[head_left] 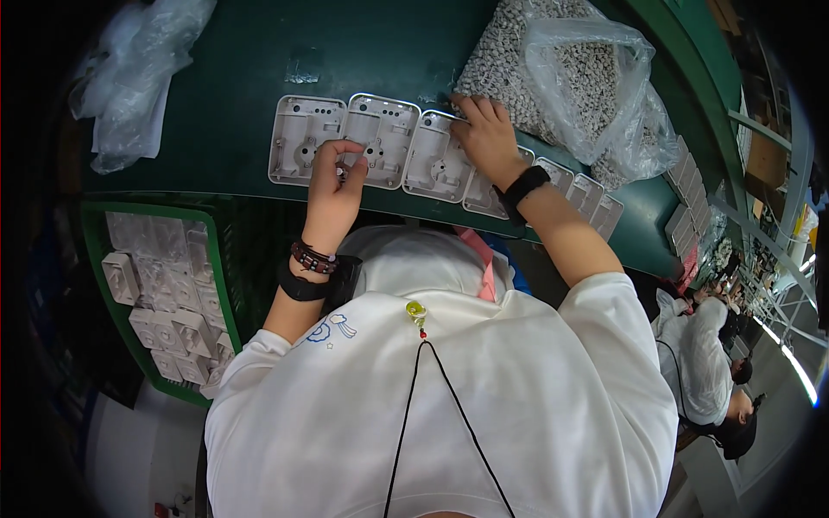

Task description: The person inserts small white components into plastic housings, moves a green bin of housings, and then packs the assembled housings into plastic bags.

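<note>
A row of white plastic housings with raised insides lies along the near edge of the green table. My left hand (335,183) is over the gap between the leftmost housing (289,129) and the second housing (390,138). Its thumb and forefinger curl into a pinch; whatever they hold is too small to name. My right hand (489,136) reaches over the upper right corner of the third housing (425,160), fingers apart, tips beside a heap of small pale parts (501,73). The fingertips partly hide that corner.
An open clear plastic bag (635,112) lies over the heap at the far right. Crumpled clear plastic (142,69) lies far left. A green crate (226,293) with white housings stands left, below the table. Another person (704,363) sits at right.
</note>
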Demonstrator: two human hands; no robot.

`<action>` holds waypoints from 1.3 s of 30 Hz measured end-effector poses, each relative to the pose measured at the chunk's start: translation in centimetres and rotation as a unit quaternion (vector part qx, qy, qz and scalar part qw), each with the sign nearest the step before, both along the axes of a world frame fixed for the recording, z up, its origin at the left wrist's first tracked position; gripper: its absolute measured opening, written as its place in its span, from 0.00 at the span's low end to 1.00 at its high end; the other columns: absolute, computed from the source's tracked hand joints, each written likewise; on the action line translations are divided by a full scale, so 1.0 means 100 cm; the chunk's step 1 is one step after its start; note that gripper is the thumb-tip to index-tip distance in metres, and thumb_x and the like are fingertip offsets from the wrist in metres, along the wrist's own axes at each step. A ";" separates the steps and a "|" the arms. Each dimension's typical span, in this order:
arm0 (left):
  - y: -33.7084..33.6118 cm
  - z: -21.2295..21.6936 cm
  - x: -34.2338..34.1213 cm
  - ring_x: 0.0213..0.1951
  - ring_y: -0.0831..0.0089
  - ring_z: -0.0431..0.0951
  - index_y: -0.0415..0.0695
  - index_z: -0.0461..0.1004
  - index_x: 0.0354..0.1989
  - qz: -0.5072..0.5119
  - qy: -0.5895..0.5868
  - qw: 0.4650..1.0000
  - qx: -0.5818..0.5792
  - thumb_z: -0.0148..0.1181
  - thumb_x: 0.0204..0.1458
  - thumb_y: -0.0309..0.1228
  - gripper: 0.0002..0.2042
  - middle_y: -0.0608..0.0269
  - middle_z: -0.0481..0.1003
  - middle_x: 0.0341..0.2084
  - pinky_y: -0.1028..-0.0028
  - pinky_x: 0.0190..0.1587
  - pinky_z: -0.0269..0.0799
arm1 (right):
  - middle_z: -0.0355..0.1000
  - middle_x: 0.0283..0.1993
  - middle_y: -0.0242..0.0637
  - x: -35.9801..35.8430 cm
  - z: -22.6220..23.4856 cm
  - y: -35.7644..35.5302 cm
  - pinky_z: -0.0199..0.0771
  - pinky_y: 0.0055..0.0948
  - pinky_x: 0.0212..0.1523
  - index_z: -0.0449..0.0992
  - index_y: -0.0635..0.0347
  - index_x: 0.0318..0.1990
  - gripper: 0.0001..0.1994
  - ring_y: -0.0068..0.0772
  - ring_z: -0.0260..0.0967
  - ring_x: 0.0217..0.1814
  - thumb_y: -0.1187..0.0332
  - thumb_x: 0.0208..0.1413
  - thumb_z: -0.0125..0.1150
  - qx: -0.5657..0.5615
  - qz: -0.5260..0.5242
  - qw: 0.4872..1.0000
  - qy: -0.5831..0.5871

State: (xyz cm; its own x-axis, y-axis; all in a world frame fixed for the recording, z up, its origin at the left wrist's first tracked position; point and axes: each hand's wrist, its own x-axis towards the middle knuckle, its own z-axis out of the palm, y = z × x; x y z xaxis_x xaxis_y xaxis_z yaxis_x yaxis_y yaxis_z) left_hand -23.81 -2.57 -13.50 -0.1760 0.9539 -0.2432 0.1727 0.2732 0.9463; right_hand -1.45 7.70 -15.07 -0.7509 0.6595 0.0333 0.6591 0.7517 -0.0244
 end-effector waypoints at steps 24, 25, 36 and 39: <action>0.004 0.018 0.007 0.28 0.85 0.65 0.39 0.64 0.37 -0.003 -0.272 0.951 -0.144 0.44 0.49 0.21 0.07 0.64 0.70 0.29 0.86 0.29 0.60 | 0.59 0.42 0.39 -0.075 0.068 -0.050 0.54 0.34 0.43 0.71 0.56 0.34 0.12 0.42 0.54 0.44 0.72 0.37 0.59 -0.157 -0.103 0.944 0.269; 0.004 0.017 0.008 0.28 0.85 0.65 0.39 0.64 0.37 -0.004 -0.273 0.951 -0.144 0.44 0.49 0.21 0.07 0.64 0.70 0.29 0.86 0.29 0.60 | 0.59 0.42 0.39 -0.078 0.068 -0.051 0.54 0.33 0.43 0.71 0.56 0.33 0.11 0.42 0.54 0.43 0.72 0.38 0.59 -0.163 -0.108 0.939 0.283; 0.004 0.016 0.001 0.15 0.82 0.59 0.39 0.66 0.25 0.016 -0.008 0.997 0.078 0.57 0.38 0.20 0.07 0.65 0.69 0.26 0.83 0.17 0.55 | 0.60 0.35 0.38 -0.105 0.046 -0.059 0.56 0.29 0.42 0.70 0.60 0.27 0.06 0.37 0.56 0.41 0.74 0.39 0.59 -0.241 -0.256 0.868 0.352; 0.000 0.010 -0.004 0.15 0.81 0.59 0.39 0.65 0.24 0.033 -0.002 0.997 0.069 0.58 0.37 0.20 0.07 0.64 0.69 0.25 0.82 0.17 0.55 | 0.61 0.33 0.37 -0.109 0.040 -0.059 0.58 0.26 0.40 0.71 0.61 0.27 0.06 0.33 0.58 0.38 0.75 0.39 0.59 -0.302 -0.272 0.839 0.362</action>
